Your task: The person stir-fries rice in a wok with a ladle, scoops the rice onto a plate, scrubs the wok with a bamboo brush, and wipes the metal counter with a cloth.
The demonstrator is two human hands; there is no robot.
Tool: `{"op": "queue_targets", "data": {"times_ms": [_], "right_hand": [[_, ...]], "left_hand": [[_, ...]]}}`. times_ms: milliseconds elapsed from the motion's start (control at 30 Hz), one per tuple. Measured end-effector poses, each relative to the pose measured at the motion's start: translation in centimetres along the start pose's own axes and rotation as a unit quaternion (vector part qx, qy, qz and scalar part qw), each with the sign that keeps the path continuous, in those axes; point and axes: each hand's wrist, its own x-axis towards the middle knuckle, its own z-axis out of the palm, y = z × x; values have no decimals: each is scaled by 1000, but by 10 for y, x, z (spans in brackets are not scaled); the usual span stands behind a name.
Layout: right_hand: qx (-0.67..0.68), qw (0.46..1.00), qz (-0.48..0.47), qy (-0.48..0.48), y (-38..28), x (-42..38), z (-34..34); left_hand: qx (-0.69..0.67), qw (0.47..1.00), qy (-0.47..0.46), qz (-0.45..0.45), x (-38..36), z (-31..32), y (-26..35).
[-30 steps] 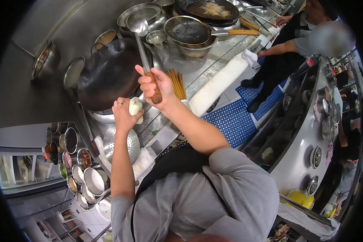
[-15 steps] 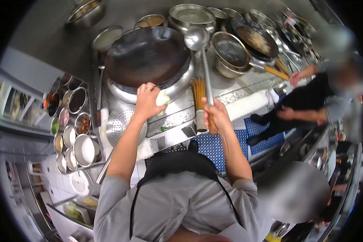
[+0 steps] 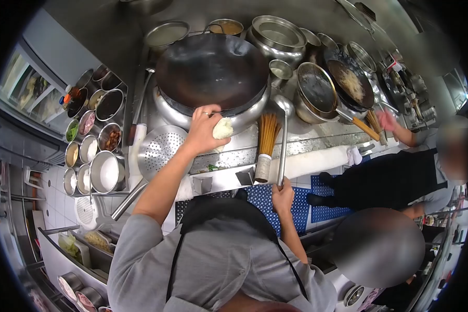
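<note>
My left hand [image 3: 202, 131] is closed around a bunched white cloth [image 3: 223, 128] at the near rim of a large dark wok [image 3: 208, 70]. The wok sits on a round steel burner ring and looks bare inside. My right hand [image 3: 283, 198], low by the counter's front edge, grips the end of a long-handled steel ladle [image 3: 284, 140]. The ladle's bowl points away from me, over the counter. Just left of its handle lies a bamboo wok brush [image 3: 268, 136]. A perforated steel skimmer [image 3: 164, 152] rests left of my left forearm.
Several steel containers of ingredients [image 3: 107, 171] stand at the left. Behind the wok are pots [image 3: 278, 32]. To the right, a strainer [image 3: 317, 88] sits on a pot, near a second wok [image 3: 351, 83] with pale food. A co-worker [image 3: 395, 174] stands at the right.
My right hand has drawn the ladle back toward me, bringing its bowl down beside the brush. My left hand stays at the wok rim with the cloth. The view has shifted.
</note>
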Motion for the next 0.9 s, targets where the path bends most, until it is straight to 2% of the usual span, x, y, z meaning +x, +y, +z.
{"op": "queue_targets", "data": {"times_ms": [67, 100, 133, 167, 233, 300, 333, 367, 433, 467, 567, 600, 700, 733, 833, 867, 900], "right_hand": [[10, 1000, 14, 16, 0, -6, 9], [15, 999, 21, 24, 2, -7, 12], [9, 999, 27, 20, 4, -8, 15], [-4, 1000, 27, 11, 5, -7, 16], [-31, 999, 27, -7, -2, -10, 13], [-50, 998, 9, -24, -6, -16, 10], [-58, 998, -2, -31, -8, -17, 9], [-60, 997, 5, -42, -6, -18, 9], [-64, 996, 18, -59, 0, -17, 8], [-97, 994, 10, -56, 0, -20, 9], [-201, 969, -122, 75, -3, -45, 18], [-183, 964, -158, 110, -16, -54, 17], [-118, 949, -263, 124, -29, -76, 22], [-78, 953, -270, 112, -33, -83, 27], [-2, 993, -89, -76, -13, -94, 63], [-20, 994, -60, -91, 12, -88, 91], [-38, 993, -30, -105, 34, -81, 118]], "left_hand": [[-18, 994, 101, 31, -9, -3, 16], [-147, 981, 109, -64, -22, 3, 21], [-274, 942, 114, -157, -38, 13, 25], [-393, 878, 116, -246, -46, 23, 26], [-481, 754, 198, -400, -33, 24, 31], [-594, 615, 128, -503, -7, 0, 27], [-601, 597, 136, -513, 5, 6, 13], [-636, 546, 125, -531, 16, 4, 3], [-664, 482, 83, -566, 32, 10, -16], [-659, 484, 92, -569, 39, 20, -27], [-640, 483, 134, -582, 37, 42, -38], [-633, 482, 158, -585, 35, 39, -30], [-624, 490, 190, -578, 40, 24, -7], [-621, 493, 194, -578, 38, 20, -2], [-628, 495, 204, -565, 37, 25, 1], [-657, 476, 214, -544, 35, 37, -11], [-651, 464, 220, -559, 37, 42, -15]]}}
